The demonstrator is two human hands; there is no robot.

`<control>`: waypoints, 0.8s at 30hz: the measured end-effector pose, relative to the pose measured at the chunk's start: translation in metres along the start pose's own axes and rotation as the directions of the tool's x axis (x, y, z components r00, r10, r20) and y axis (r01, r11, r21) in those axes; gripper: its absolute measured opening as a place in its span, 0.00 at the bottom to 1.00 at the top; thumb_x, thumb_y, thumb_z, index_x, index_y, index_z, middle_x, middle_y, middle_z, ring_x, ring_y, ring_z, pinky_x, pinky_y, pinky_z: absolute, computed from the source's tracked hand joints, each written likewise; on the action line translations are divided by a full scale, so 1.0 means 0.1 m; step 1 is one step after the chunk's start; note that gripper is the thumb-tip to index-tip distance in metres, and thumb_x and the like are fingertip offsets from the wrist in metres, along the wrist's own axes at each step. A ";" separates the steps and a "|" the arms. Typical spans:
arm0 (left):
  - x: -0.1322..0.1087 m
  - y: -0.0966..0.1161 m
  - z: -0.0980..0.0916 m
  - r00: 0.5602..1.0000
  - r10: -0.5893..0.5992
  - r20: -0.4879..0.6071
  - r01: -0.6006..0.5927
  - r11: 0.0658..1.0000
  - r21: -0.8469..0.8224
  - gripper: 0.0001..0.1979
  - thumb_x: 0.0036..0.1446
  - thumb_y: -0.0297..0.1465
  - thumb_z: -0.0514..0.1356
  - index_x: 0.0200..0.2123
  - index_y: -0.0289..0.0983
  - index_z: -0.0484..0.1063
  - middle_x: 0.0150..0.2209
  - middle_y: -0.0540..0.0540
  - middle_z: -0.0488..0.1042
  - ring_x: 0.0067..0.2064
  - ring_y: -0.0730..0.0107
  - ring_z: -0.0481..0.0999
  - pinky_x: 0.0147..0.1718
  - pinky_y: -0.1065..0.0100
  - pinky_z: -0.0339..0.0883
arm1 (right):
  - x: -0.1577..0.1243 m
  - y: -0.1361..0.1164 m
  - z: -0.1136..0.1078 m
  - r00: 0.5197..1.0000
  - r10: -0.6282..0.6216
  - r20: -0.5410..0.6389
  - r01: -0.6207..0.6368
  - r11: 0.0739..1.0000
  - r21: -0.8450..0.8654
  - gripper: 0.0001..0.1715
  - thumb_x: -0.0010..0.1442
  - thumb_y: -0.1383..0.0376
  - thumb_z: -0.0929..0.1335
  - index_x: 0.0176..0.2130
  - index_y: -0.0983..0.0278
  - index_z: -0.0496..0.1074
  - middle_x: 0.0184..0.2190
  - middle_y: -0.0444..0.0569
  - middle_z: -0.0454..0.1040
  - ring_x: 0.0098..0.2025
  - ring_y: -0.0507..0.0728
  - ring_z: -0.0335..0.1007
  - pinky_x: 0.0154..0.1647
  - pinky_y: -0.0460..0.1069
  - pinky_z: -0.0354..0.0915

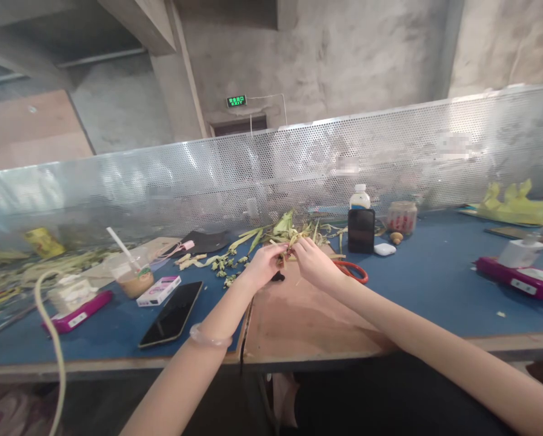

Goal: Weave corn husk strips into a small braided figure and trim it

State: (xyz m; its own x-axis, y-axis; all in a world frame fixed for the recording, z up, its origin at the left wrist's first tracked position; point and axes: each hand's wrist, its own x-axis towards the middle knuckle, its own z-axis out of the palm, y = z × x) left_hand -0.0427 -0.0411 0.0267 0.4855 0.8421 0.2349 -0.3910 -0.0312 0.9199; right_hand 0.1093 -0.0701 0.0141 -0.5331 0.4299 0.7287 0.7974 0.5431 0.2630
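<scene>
My left hand (265,264) and my right hand (312,260) meet over the brown board (299,315), fingers pinched together on a small piece woven from pale green leaf strips (286,254). A clear bangle (209,336) circles my left wrist. Loose leaf strips and folded green bits (235,251) lie just beyond the hands. Red-handled scissors (356,271) lie on the board to the right of my right hand.
On the blue table (435,284): a black phone (171,313), small box (159,290), plastic cup with straw (133,274), upright phone (361,230) against a bottle (359,197), jar (402,217), white earbud case (385,249), magenta devices (521,280). A perforated metal screen (299,163) backs the table.
</scene>
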 end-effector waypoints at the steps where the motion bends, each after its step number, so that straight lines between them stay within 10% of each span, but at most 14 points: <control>1: 0.00 0.00 0.01 1.000 0.017 -0.006 -0.017 1.000 0.011 0.07 0.44 0.27 0.63 0.31 0.32 0.74 0.28 0.46 0.72 0.28 0.75 0.69 0.27 0.73 0.59 | 0.00 0.00 0.00 1.000 -0.002 -0.003 0.002 1.000 -0.006 0.13 0.52 0.78 0.58 0.34 0.67 0.66 0.32 0.54 0.63 0.35 0.60 0.55 0.42 0.55 0.58; 24: 0.03 -0.03 -0.03 1.000 -0.003 0.021 0.004 0.999 -0.053 0.08 0.42 0.26 0.66 0.28 0.30 0.73 0.28 0.46 0.70 0.29 0.75 0.69 0.26 0.74 0.58 | 0.02 -0.08 -0.09 0.988 -0.125 0.094 0.148 0.943 -0.298 0.14 0.55 0.77 0.58 0.39 0.75 0.68 0.31 0.57 0.64 0.35 0.61 0.54 0.37 0.55 0.57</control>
State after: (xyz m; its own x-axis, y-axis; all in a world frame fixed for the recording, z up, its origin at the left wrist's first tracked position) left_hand -0.0426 -0.0371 0.0231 0.5032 0.8305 0.2390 -0.4299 0.0006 0.9029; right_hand 0.1043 -0.0798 0.0195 -0.6528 0.4241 0.6276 0.7575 0.3610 0.5440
